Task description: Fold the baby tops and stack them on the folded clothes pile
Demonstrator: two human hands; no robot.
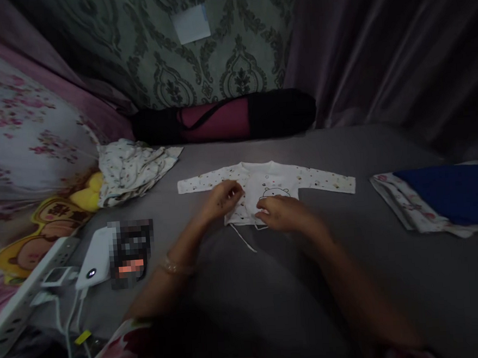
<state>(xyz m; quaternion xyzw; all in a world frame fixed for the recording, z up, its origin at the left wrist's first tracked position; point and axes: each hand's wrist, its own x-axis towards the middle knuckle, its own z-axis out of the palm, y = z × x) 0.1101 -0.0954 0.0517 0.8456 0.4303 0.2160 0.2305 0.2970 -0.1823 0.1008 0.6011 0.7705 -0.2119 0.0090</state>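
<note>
A small white baby shirt (257, 184) with long sleeves and tiny printed motifs lies spread flat, neckline away from me. A bear face is drawn on its front, and thin white tie strings (243, 238) trail from the hem. My left hand (223, 199) is over the shirt's left side, fingers loosely curled with a gap at the thumb and nothing visible in them. Over the lower front, partly covering the bear, is my right hand (282, 213), its fingers bent and thumb apart. Whether either hand presses on the cloth is hard to see.
The shirt lies on a grey sheet (255, 298). At left are crumpled printed cloth (135, 167), a yellow cushion (26, 248), a power strip (29, 292) and a white power bank (97, 257). Folded blue cloth (456, 194) is right; a black-and-red long bag (218, 119) is behind.
</note>
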